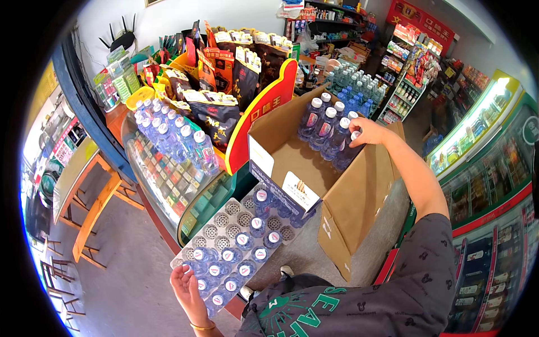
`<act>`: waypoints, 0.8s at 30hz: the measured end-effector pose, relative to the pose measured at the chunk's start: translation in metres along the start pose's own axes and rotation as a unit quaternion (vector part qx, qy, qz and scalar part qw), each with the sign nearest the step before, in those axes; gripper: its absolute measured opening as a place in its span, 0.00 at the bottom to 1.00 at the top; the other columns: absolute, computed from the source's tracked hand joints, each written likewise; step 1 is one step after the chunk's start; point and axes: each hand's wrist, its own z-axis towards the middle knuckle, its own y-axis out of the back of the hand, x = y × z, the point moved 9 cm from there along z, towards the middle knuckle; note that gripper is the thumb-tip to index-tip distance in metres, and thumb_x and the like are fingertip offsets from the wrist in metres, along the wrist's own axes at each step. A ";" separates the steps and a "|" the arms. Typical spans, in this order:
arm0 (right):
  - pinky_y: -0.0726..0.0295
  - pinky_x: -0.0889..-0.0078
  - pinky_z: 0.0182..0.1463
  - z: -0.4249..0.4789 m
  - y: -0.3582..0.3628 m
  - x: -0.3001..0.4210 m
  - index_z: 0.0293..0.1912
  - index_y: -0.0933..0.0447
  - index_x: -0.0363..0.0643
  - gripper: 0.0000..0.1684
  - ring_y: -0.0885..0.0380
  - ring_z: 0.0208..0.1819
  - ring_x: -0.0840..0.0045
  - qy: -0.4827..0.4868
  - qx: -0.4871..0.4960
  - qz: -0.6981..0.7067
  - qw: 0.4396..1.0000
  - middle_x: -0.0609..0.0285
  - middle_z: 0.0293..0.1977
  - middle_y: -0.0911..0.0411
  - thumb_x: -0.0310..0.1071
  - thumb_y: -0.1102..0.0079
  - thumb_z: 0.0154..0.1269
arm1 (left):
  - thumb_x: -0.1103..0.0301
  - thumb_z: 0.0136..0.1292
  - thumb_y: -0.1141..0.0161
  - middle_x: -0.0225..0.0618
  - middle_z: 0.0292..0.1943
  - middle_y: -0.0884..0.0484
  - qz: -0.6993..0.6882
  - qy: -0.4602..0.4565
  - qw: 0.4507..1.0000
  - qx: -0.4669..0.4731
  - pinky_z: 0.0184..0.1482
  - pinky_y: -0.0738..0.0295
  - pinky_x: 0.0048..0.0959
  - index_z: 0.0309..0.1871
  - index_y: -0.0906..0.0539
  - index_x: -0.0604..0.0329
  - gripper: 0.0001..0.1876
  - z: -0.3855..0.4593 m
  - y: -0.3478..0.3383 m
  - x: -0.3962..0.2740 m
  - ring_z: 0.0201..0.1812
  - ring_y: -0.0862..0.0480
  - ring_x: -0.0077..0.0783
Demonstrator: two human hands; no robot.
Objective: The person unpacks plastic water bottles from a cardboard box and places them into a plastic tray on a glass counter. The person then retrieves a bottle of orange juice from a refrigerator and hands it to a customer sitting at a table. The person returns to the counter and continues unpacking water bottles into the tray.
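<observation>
My right hand (pixel 367 131) reaches into an open cardboard box (pixel 311 162). Its fingers are closed around the white cap of a clear plastic bottle (pixel 348 151). Several like bottles (pixel 323 125) stand upright beside it, grouped at the box's far end. Lower left, the fingertips of my left hand (pixel 187 288) are at the white cap of another bottle (pixel 196 267); whether they grip it, I cannot tell. That bottle is in a grey moulded tray (pixel 222 227) with round pockets. Several capped bottles (pixel 230 255) fill part of the tray, and the box overhangs its far corner.
A glass display counter (pixel 168 181) carries more bottles (pixel 168 130) and a red-and-yellow stand (pixel 261 111) of snack packets. Bottles (pixel 358 86) crowd the surface beyond the box. Drinks coolers (pixel 484 168) line the right side. A wooden bench (pixel 94 219) is at left.
</observation>
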 end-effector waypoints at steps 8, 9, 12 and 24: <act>0.33 0.74 0.31 -0.011 0.006 0.015 0.30 0.25 0.41 0.16 0.33 0.27 0.83 0.043 -0.125 -0.007 0.991 0.69 0.23 0.30 0.39 0.28 0.53 | 0.74 0.66 0.46 0.39 0.53 0.26 -0.011 -0.005 1.000 0.027 0.57 0.32 0.28 0.60 0.32 0.65 0.20 0.000 -0.010 -0.004 0.51 0.26 0.28; 0.33 0.74 0.30 -0.011 0.010 0.021 0.29 0.25 0.41 0.15 0.33 0.26 0.84 0.035 -0.136 -0.002 0.990 0.69 0.22 0.30 0.39 0.28 0.53 | 0.74 0.65 0.46 0.39 0.53 0.26 -0.017 0.003 0.999 0.033 0.57 0.32 0.28 0.60 0.32 0.65 0.20 0.000 -0.012 -0.007 0.51 0.26 0.28; 0.33 0.75 0.27 -0.018 0.036 0.045 0.27 0.24 0.38 0.15 0.34 0.23 0.86 0.016 -0.165 0.007 0.986 0.69 0.19 0.30 0.38 0.29 0.55 | 0.74 0.65 0.45 0.39 0.53 0.26 -0.035 0.020 0.997 0.059 0.57 0.31 0.28 0.59 0.31 0.64 0.19 0.003 -0.023 -0.015 0.51 0.25 0.27; 0.37 0.76 0.27 -0.106 0.120 0.381 0.24 0.35 0.37 0.20 0.40 0.24 0.87 0.239 -0.233 -0.061 0.941 0.69 0.19 0.41 0.36 0.33 0.56 | 0.68 0.53 0.31 0.42 0.55 0.25 0.039 -0.250 0.938 0.235 0.58 0.30 0.35 0.59 0.30 0.63 0.30 0.036 -0.152 -0.159 0.56 0.24 0.37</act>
